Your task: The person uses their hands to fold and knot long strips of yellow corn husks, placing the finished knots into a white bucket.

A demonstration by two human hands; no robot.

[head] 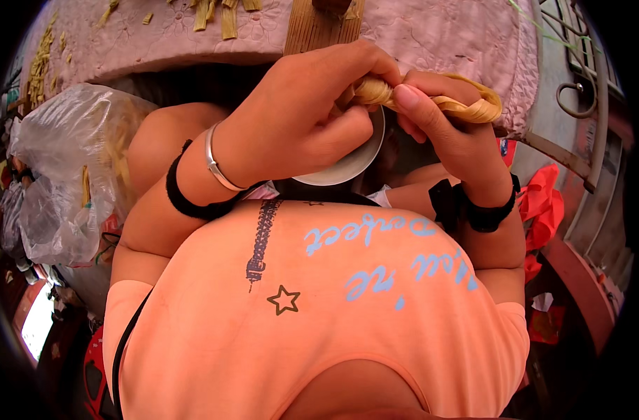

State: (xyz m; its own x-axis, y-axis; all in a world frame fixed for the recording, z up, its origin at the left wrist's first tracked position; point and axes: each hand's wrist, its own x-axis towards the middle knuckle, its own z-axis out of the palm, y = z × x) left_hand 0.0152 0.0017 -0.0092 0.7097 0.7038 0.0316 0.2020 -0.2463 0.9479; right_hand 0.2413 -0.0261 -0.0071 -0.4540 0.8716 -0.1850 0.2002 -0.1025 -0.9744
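A thick twist of glossy pale-yellow fibre strands (pixel 374 92) runs between my two hands, just above a wooden-edged piece of the pink quilted surface. My left hand (pixel 319 105), with a silver bangle at the wrist, pinches the twist's left part with bent fingers. The thumb of my right hand (pixel 435 110) presses on the twist near its middle. From there the strands loop around the back of my right hand and bend at the far right. The fingertips of both hands nearly meet. Some of the left fingers' grip is hidden behind the hand.
A wooden bar (pixel 322 31) lies on the pink quilted cloth (pixel 419 37). Short yellow strips (pixel 228 21) are scattered at the upper left. A pale round basin (pixel 351 165) stands below my hands. Clear plastic bags (pixel 72 157) are at the left, red material (pixel 542 205) and a metal frame (pixel 595 105) at the right.
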